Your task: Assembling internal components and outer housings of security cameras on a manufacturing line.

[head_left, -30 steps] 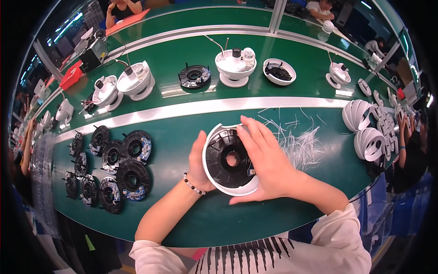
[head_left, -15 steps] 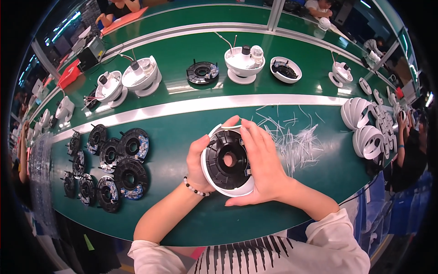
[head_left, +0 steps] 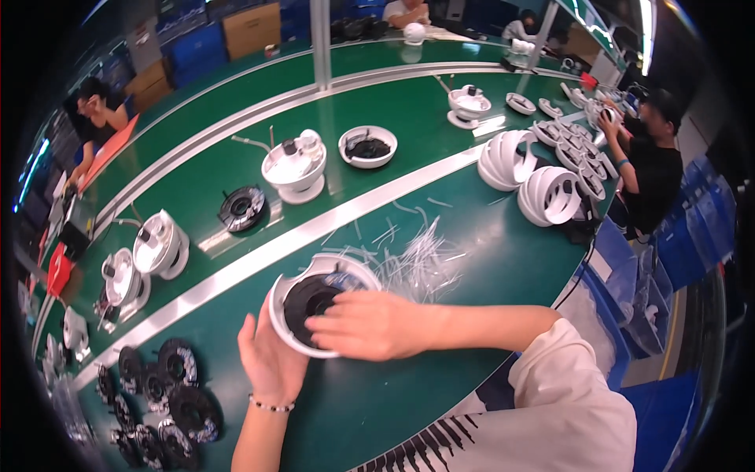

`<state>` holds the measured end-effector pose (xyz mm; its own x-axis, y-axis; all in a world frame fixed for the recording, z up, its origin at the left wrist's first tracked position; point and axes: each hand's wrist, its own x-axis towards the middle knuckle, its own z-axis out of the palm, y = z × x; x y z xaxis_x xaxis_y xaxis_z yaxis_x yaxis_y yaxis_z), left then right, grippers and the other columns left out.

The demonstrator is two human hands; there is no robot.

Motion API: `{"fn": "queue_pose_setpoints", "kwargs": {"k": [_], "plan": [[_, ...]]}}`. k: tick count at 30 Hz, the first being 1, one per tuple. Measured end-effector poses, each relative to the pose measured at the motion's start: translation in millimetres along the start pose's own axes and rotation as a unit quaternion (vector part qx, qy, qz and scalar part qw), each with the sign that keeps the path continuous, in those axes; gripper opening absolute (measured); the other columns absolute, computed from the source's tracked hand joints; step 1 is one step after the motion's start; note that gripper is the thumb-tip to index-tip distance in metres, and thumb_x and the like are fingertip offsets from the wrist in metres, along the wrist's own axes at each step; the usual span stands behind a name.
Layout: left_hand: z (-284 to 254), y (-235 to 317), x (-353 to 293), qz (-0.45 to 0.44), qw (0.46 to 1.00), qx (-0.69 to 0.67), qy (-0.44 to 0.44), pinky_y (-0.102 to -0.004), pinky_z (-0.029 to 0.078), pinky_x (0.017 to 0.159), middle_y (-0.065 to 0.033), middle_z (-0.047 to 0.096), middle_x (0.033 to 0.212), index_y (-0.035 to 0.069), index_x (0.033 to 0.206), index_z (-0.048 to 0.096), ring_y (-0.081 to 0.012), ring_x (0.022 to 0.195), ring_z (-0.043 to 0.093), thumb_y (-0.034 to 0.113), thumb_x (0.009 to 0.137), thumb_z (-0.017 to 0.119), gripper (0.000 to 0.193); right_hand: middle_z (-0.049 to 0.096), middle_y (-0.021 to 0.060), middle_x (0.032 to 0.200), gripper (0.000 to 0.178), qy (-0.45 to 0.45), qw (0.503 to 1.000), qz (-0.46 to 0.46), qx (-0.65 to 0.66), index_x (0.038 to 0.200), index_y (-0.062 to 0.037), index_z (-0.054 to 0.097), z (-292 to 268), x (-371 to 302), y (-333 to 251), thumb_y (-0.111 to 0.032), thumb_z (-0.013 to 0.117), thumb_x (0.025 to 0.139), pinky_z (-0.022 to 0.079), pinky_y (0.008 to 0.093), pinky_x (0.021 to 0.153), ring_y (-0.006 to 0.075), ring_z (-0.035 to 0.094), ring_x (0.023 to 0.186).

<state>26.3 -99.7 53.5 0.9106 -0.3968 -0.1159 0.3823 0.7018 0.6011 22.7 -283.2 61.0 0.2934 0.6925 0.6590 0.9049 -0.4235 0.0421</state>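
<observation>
My left hand (head_left: 271, 363) cups the lower left side of a white round housing (head_left: 355, 269), a shallow bowl with a notch in its rim. Inside it lies a black ring-shaped plate (head_left: 299, 303) with a blue circuit board (head_left: 340, 280) at its upper edge. Reaching over from the right, my right hand (head_left: 370, 324) has its curled fingers closed on the black plate near its centre hole. Those fingers cover the plate's lower right part, and their tips are partly hidden.
Thin white strips (head_left: 425, 263) lie heaped beyond my hands. Several black ring plates (head_left: 193, 411) sit at lower left. White ring covers (head_left: 548, 197) stand at right. Along the far belt are white lamp-like units (head_left: 294, 169) and a white bowl (head_left: 368, 147). A co-worker (head_left: 657, 157) sits at far right.
The view has swung to the right. The housing has tipped so its hollow inside shows. My right hand has gone from the housing's side to the black plate inside; my left still holds the housing.
</observation>
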Motion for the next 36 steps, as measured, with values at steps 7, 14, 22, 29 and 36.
{"fn": "queue_pose_setpoints", "kwargs": {"k": [7, 14, 22, 29, 36], "plan": [[-28, -15, 7, -0.04, 0.995, 0.083, 0.047, -0.0478, 0.041, 0.083, -0.015, 0.042, 0.122, 0.008, 0.125, 0.03, -0.0278, 0.106, 0.045, 0.043, 0.084, 0.038, 0.055, 0.057, 0.0141, 0.07, 0.034, -0.065, 0.921, 0.309, -0.227, 0.089, -0.0033, 0.051, -64, -83, 167, -0.006, 0.057, 0.056, 0.045, 0.0406, 0.058, 0.0306, 0.057, 0.065], [-38, 20, 19, 0.031, 0.977, 0.187, 0.095, -0.0415, 0.043, 0.08, -0.0149, 0.053, 0.105, 0.005, 0.118, 0.039, -0.0259, 0.098, 0.05, 0.031, 0.087, 0.04, 0.04, 0.057, 0.018, 0.079, 0.038, -0.073, 0.789, 0.522, -0.315, 0.097, -0.0044, 0.05, -31, -127, 297, -0.016, 0.059, 0.061, 0.044, 0.0444, 0.068, 0.0332, 0.056, 0.075], [-67, 92, 193, 0.261, 0.602, 0.738, 0.156, -0.0334, 0.043, 0.082, -0.0195, 0.057, 0.1, -0.004, 0.103, 0.051, -0.0284, 0.094, 0.055, 0.013, 0.076, 0.056, 0.032, 0.057, 0.0142, 0.094, 0.046, -0.126, 0.724, 0.5, -0.459, 0.106, -0.0052, 0.047, -42, -143, 304, -0.01, 0.06, 0.062, 0.029, 0.0536, 0.088, 0.0282, 0.048, 0.099], [-114, 98, 253, 0.149, 0.496, 0.816, 0.257, -0.0374, 0.046, 0.076, -0.0194, 0.06, 0.09, -0.003, 0.115, 0.041, -0.0319, 0.083, 0.059, 0.025, 0.061, 0.07, 0.067, 0.056, 0.0114, 0.081, 0.022, 0.012, 0.867, 0.319, -0.383, 0.08, -0.0035, 0.054, -100, -100, 192, -0.005, 0.063, 0.059, 0.043, 0.0347, 0.068, 0.0264, 0.052, 0.08], [-68, 62, 200, 0.325, 0.612, 0.699, 0.176, -0.0269, 0.043, 0.072, -0.0115, 0.059, 0.085, -0.003, 0.098, 0.051, -0.0184, 0.078, 0.057, 0.005, 0.073, 0.057, 0.026, 0.056, 0.0139, 0.06, 0.036, 0.017, 0.699, 0.58, -0.418, 0.057, -0.0026, 0.054, -170, -160, 168, -0.035, 0.063, 0.07, 0.046, 0.0381, 0.052, 0.0308, 0.057, 0.059]]}}
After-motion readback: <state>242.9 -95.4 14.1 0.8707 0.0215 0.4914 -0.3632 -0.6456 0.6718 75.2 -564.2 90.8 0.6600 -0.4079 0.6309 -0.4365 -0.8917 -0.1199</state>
